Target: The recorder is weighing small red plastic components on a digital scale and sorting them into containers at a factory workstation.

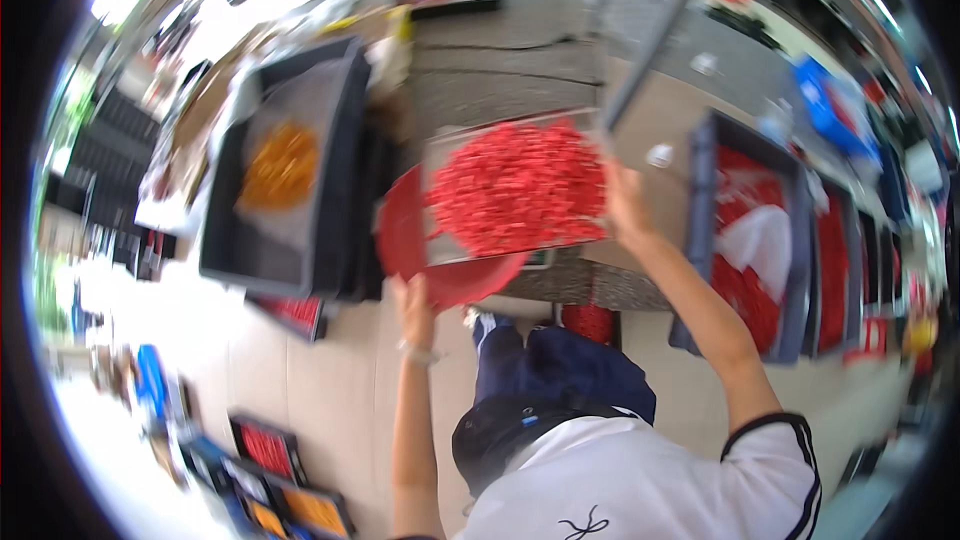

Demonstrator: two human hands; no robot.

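A shallow rectangular tray with a heap of small red pieces is in front of me; what the pieces are is too blurred to tell. My right hand grips the tray's right edge, fingers closed round it. Partly beneath the tray's left side shows a round red plastic basin. My left hand is closed on the basin's near rim. The tray covers most of the basin's inside.
Left stands a dark grey crate with orange-yellow pieces. To the right, grey crates hold red pieces, one with a white bag on top. A grey pole slants up behind the tray. Black trays lie on the floor, lower left.
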